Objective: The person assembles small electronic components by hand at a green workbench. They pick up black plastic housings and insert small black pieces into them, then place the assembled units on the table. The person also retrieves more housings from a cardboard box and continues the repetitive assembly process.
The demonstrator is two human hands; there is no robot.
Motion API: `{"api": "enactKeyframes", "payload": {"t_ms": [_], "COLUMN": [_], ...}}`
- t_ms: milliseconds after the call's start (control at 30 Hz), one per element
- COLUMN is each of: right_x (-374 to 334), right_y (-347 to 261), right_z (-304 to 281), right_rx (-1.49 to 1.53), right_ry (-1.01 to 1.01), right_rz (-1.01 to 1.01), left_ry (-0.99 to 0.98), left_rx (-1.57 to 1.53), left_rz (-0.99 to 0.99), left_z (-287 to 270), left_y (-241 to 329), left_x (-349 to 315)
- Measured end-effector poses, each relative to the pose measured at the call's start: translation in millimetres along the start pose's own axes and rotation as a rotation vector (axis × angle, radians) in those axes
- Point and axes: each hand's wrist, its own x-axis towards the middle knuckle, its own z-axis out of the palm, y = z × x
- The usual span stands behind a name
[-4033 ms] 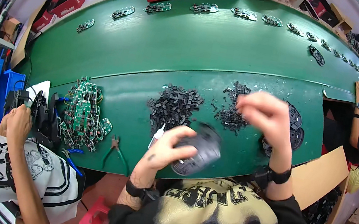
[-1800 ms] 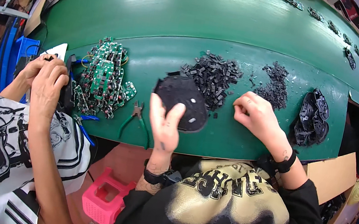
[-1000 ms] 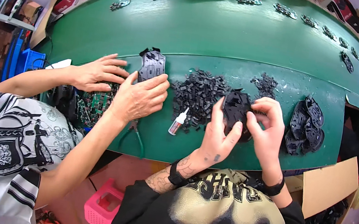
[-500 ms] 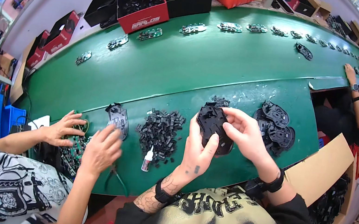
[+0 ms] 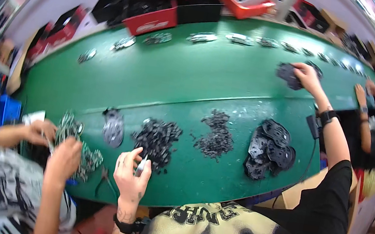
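In the head view, the person's two hands are well apart. The left hand (image 5: 129, 176), low and left of centre, has its fingers curled around a small white plastic bottle with a pointed tip (image 5: 141, 166), just below a heap of small black rectangular plastic pieces (image 5: 157, 139). The right hand (image 5: 307, 78), at the upper right, grips the edge of a flat black plastic shell (image 5: 288, 75) over the green tabletop (image 5: 192, 88); whether the shell touches the surface I cannot tell. Near that hand lies another black shell (image 5: 315, 67). A heap of finer black bits (image 5: 217, 139) sits at the centre, a cluster of overlapping black shells (image 5: 268, 152) right of it. At the lower left, a co-worker's hands (image 5: 66, 156) are at a pile of green circuit boards (image 5: 88, 160).
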Motion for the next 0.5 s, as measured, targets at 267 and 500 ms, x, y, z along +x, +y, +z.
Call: {"api": "enactKeyframes", "payload": {"t_ms": [267, 500], "right_x": [57, 59], "right_y": [193, 136], "right_z": [-9, 17], "right_rx": [-0.269, -0.389], "right_ry": [0.074, 0.188], "right_rz": [-0.081, -0.035], "left_ry": [0.042, 0.148], "left_rx": [0.159, 0.014], "left_rz": [-0.081, -0.168], "left_z": [-2, -4], "left_y": [-27, -32], "left_x": [-53, -70]}}
